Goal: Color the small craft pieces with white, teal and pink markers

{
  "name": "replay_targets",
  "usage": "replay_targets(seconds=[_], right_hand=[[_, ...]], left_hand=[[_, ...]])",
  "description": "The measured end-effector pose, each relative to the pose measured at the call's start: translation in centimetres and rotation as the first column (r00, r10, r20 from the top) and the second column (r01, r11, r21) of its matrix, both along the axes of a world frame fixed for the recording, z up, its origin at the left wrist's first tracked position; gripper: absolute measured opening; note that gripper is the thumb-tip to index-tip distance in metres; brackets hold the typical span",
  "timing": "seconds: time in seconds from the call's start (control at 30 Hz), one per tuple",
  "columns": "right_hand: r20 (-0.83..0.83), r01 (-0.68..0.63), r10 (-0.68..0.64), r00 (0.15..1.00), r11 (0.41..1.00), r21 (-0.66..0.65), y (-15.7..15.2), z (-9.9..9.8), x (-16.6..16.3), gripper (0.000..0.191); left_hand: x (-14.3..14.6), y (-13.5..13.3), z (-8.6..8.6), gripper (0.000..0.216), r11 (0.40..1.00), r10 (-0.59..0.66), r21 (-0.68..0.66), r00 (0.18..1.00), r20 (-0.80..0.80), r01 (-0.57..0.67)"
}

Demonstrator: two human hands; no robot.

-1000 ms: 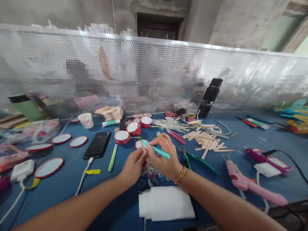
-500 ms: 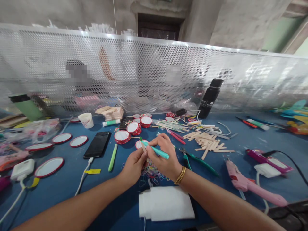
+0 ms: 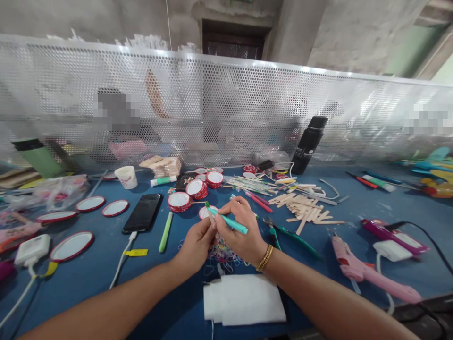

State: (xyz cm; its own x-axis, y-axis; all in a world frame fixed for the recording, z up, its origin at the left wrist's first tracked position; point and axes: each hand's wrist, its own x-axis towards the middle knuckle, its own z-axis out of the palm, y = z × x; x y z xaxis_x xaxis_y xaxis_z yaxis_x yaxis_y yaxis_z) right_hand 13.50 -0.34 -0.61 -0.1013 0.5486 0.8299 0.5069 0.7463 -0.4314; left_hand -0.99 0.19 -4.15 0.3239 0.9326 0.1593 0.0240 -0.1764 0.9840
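My left hand pinches a wooden craft stick with a green-coloured tip, held upright above the blue table. My right hand grips a teal marker with its tip resting against the stick. Both hands hover over a heap of small coloured rubber bands. A round red-rimmed mirror lies just behind the stick.
Loose craft sticks, green pliers, a pink glue gun, white foam pads, a black phone, a green marker, oval mirrors, a black bottle. A perforated screen walls the far edge; people sit behind it.
The marker tip has slid slightly along the stick; otherwise hands and objects stay where they were.
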Motion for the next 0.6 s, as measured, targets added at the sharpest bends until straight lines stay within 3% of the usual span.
replay_targets(seconds=[0.6], right_hand=[[-0.008,0.054,-0.053,0.999,0.998,0.012,0.0,-0.06,0.33,0.01]], left_hand=[[-0.07,0.3,-0.19,0.046,1.0,0.014,0.021,1.0,-0.025,-0.013]])
